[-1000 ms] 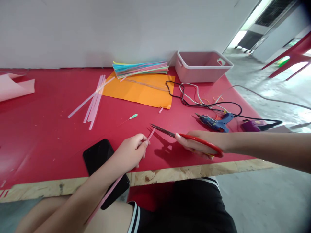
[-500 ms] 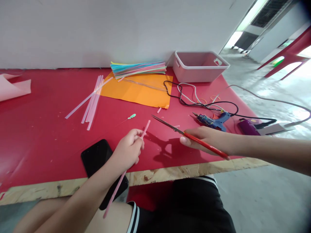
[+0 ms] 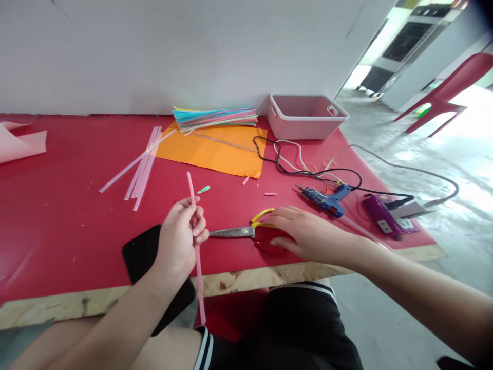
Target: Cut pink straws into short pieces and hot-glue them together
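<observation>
My left hand (image 3: 179, 234) is closed around a long pink drinking straw (image 3: 199, 288), whose upper end sticks up past the fingers. The scissors (image 3: 233, 233) lie on the red tabletop with their blades pointing left, towards my left hand. Over their red and yellow handles is my right hand (image 3: 295, 228), its thumb and fingers apart; the fingertips are at the yellow loop. Short cut pieces of pink straw (image 3: 270, 194) lie beyond. A small green-handled item (image 3: 204, 189) sits just past my left hand.
Pink straws (image 3: 144, 169) lie at left, and a bundle of coloured straws (image 3: 215, 117) on orange paper (image 3: 211, 150). A pink bin (image 3: 308, 126), blue glue gun (image 3: 325, 199) and purple power strip (image 3: 389, 216) are at right. A black phone (image 3: 142, 252) lies by the front edge.
My right hand has lowered the scissors from the air onto the tabletop, and its fingers have spread. My left hand has shifted left with the straw, which now stands more upright in view.
</observation>
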